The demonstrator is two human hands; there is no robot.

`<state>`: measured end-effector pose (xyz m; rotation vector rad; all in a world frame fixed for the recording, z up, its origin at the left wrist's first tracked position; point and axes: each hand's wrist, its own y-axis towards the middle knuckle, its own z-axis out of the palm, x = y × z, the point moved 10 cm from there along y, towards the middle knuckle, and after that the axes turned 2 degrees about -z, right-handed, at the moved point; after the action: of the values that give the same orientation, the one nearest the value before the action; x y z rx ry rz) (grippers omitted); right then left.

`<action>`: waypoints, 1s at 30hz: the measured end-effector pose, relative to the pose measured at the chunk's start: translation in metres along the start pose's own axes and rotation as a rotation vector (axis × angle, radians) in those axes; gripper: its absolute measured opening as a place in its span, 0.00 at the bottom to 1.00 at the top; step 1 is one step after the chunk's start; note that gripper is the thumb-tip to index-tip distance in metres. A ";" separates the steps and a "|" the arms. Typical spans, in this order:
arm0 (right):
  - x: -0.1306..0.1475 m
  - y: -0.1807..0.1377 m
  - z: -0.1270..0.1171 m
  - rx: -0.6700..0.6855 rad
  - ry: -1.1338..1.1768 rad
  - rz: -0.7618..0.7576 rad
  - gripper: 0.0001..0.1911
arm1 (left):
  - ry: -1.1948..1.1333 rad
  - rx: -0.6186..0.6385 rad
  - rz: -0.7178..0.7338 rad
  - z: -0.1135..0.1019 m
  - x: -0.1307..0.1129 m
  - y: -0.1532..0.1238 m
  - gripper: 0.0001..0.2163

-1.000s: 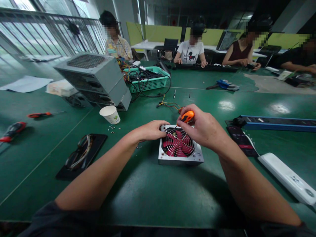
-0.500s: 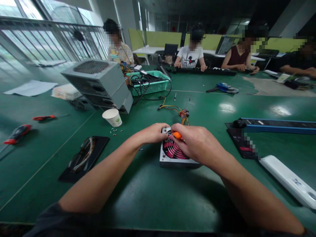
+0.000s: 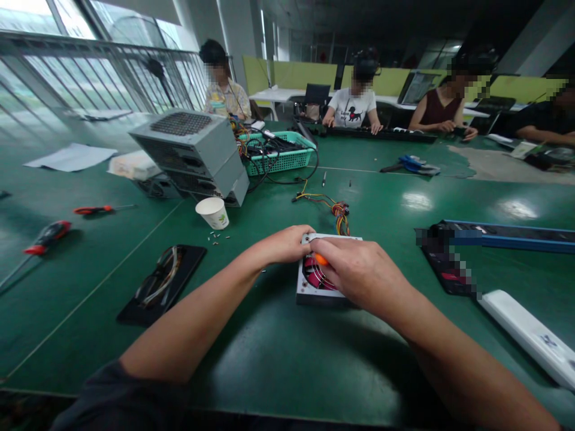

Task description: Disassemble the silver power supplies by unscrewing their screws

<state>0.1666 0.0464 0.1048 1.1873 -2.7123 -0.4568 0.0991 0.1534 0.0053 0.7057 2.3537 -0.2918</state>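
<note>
A grey metal power supply unit [image 3: 308, 294] lies on the green table in front of me, its red-bladed fan [image 3: 313, 272] and wire grille facing up. My left hand [image 3: 293, 243] grips its far left corner, thumb on the top face. Over the fan, my right hand [image 3: 358, 266] is closed round a small screwdriver [image 3: 320, 259]; only part of its orange handle shows, and my fingers hide the tip. Bundled coloured cables [image 3: 341, 218] run from the unit's far side.
Stacked power supplies [image 3: 188, 143], a paper cup [image 3: 212, 214], loose screws [image 3: 216, 238] and a phone-like slab with glasses [image 3: 162, 281] lie left. Red-black screwdrivers [image 3: 49, 236] are farther left. A green basket [image 3: 281, 160] holds cables. Blue-handled pliers [image 3: 413, 164] lie beyond; several people sit opposite.
The view has shifted slightly, so everything sits a little farther right. My right hand has tipped lower over the fan, covering more of the grille and the screwdriver. My left hand keeps its hold.
</note>
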 end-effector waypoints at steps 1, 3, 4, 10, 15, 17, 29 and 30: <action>-0.011 0.000 -0.003 -0.020 0.039 0.058 0.08 | -0.003 0.014 -0.006 0.000 -0.002 -0.001 0.18; -0.047 -0.005 -0.012 -0.110 0.135 0.257 0.07 | -0.031 0.059 -0.026 0.002 -0.004 -0.004 0.19; -0.065 -0.008 -0.014 -0.151 0.196 0.337 0.10 | -0.054 0.087 -0.040 0.004 -0.005 -0.005 0.20; -0.115 -0.012 -0.008 -0.308 0.385 0.488 0.15 | -0.115 0.126 -0.117 0.006 -0.003 -0.008 0.28; -0.127 -0.007 0.004 -0.346 0.423 0.526 0.20 | -0.085 0.062 -0.140 0.001 -0.002 -0.004 0.25; -0.124 -0.002 0.009 -0.325 0.509 0.468 0.21 | -0.084 0.039 -0.136 0.001 -0.002 -0.002 0.25; -0.131 0.004 0.030 -0.353 0.641 0.462 0.18 | -0.008 -0.099 -0.094 0.003 0.002 0.001 0.21; -0.126 0.005 0.030 -0.333 0.637 0.437 0.18 | 0.001 -0.101 -0.083 0.002 0.001 0.001 0.20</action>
<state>0.2411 0.1489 0.0768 0.5079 -2.1370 -0.3647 0.1004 0.1541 0.0032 0.5614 2.3840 -0.2071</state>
